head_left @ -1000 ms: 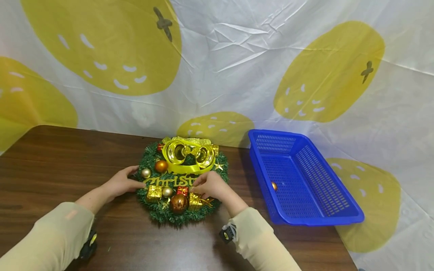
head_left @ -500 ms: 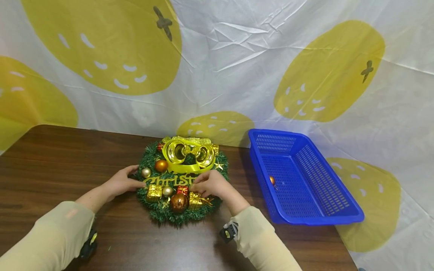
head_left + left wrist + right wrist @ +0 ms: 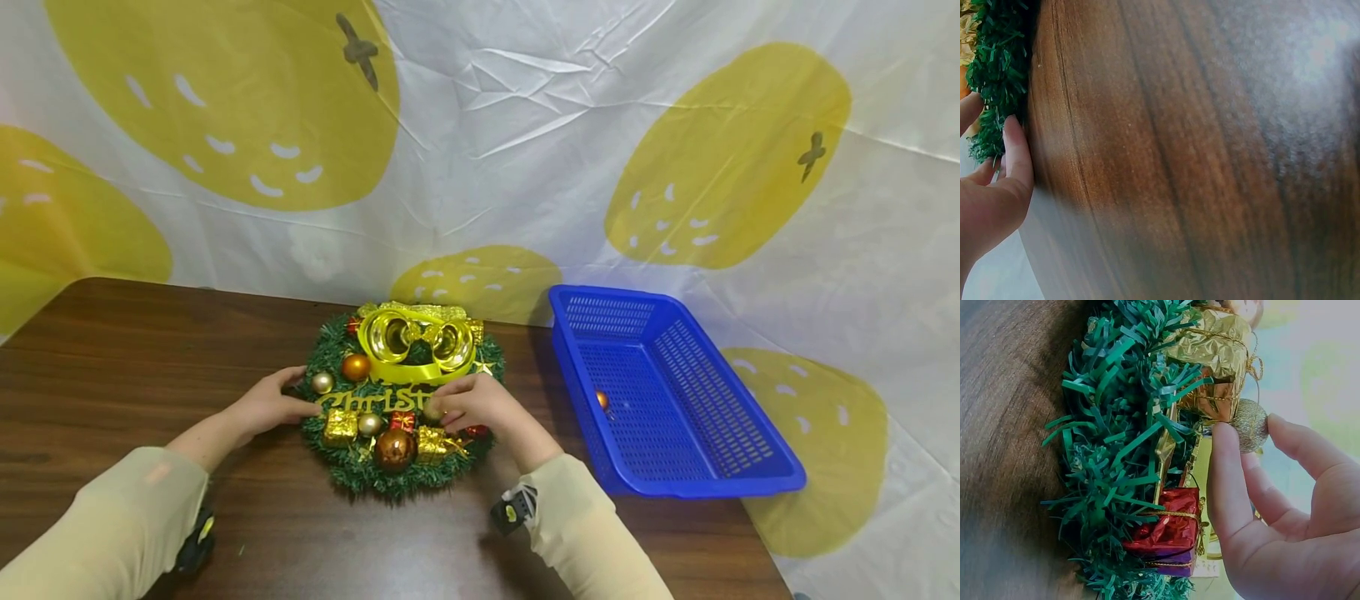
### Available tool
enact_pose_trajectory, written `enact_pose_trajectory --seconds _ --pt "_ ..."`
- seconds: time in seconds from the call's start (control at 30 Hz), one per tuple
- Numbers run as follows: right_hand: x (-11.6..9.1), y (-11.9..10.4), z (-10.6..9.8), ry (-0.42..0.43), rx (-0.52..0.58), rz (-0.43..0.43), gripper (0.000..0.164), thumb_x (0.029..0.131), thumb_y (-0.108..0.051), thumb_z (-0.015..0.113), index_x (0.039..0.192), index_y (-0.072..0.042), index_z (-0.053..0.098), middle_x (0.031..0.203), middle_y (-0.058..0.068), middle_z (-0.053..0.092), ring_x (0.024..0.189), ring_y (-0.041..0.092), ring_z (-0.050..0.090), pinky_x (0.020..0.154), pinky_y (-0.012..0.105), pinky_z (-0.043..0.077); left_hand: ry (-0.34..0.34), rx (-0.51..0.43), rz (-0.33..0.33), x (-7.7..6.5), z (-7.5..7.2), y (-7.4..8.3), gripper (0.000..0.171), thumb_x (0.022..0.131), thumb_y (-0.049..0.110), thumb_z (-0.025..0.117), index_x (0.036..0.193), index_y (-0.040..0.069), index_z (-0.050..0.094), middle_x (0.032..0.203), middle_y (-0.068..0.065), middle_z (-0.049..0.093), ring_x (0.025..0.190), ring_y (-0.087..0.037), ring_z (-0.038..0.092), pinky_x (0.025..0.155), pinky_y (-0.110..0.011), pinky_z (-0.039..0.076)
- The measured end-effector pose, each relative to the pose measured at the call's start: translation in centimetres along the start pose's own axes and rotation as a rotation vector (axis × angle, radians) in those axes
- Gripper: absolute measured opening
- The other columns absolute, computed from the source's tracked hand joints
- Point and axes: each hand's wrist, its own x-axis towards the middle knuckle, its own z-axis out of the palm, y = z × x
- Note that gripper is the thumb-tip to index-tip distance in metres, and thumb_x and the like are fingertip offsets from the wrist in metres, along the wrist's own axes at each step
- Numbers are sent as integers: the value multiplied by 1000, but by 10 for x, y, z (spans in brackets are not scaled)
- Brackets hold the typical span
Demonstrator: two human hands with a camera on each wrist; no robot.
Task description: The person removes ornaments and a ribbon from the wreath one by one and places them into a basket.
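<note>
A green tinsel Christmas wreath [image 3: 367,482] lies on the wooden table, with gold lettering [image 3: 375,401] across its middle. At its left edge my left hand [image 3: 264,406] grips the rim, thumb and fingers on either side of the tinsel [image 3: 1002,56]. Over the wreath's lower right, my right hand [image 3: 480,408] pinches a small gold glittery bauble [image 3: 1252,427] between thumb and fingertips. That bauble sits right beside a gold foil gift box [image 3: 1213,350]. A red gift box [image 3: 1169,519] shows below the hand in the right wrist view.
A blue plastic basket [image 3: 675,487] stands to the right, with a small orange bauble [image 3: 602,400] inside. Two gold bells [image 3: 390,335] with yellow ribbon [image 3: 405,372] top the wreath. A large brown bauble [image 3: 395,451] sits near its front. A patterned cloth [image 3: 495,167] hangs behind the table [image 3: 172,350].
My right hand has shifted slightly right, and the gold bauble now shows in its fingers. A red patch at the wreath's right is uncovered. The orange bauble in the basket rolled slightly left.
</note>
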Motion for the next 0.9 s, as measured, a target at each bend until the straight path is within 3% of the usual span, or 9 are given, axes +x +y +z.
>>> enact_pose_trajectory --seconds 0.33,0.6,0.9 --pt "-1 0 -4 -24 49 -18 27 91 -8 58 112 7 64 101 22 68 66 12 64 71 32 60 3 -1 -6 2 0 -1 89 88 20 64 146 -11 4 146 -39 12 121 -45 46 93 -41 52" --pt "-2 -1 -7 -24 55 -16 29 91 -9 58 116 8 60 87 12 67 67 13 62 69 31 59 -13 -24 33 8 -5 -13 99 84 29 70 146 -11 4 145 -40 10 117 -40 51 91 -40 53" --pt "-2 1 -10 -27 111 -18 30 92 -7 56 118 8 59 82 5 65 64 11 61 68 29 59 -4 -8 -8 1 -1 -2 89 89 19 63 146 -11 3 146 -38 10 122 -44 46 93 -41 52"
